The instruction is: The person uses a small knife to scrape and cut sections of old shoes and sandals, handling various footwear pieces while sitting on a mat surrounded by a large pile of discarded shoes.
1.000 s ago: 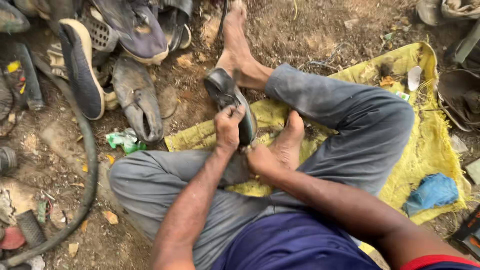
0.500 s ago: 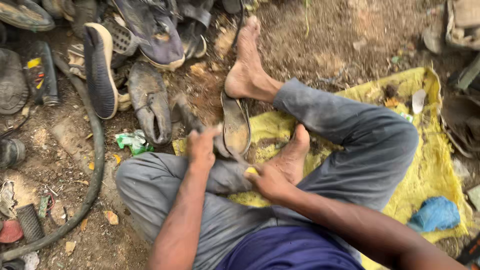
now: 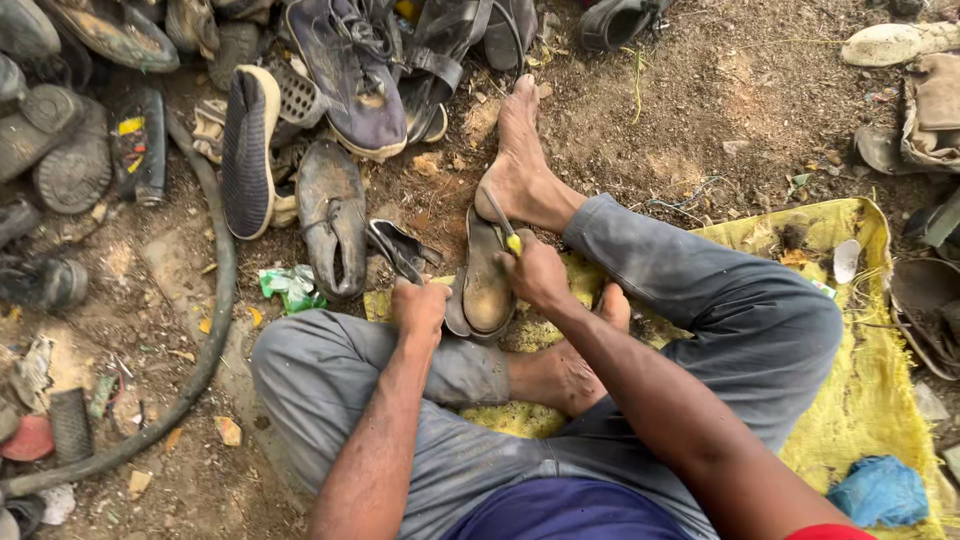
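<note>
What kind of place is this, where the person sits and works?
Probably an outdoor, ground-level shoe repair spot: a heap of worn shoes lies on bare dirt ground, and the person sits on a yellow cloth holding a shoe sole.

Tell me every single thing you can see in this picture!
Worn brown shoe sole: one, held between the hands.
Yellow-handled metal tool: one, in the right hand, on the sole.
Black strap piece: one, at the left hand.
Old dark shoes pile: many, top left.
Black rubber hose: one, curving across the dirt, left.
Yellow woven sack mat: one, under the person.
Blue crumpled cloth: one, bottom right.
Green wrapper: one, beside the left knee.
Left hand: grips the sole's edge.
Right hand: grips the tool.
</note>
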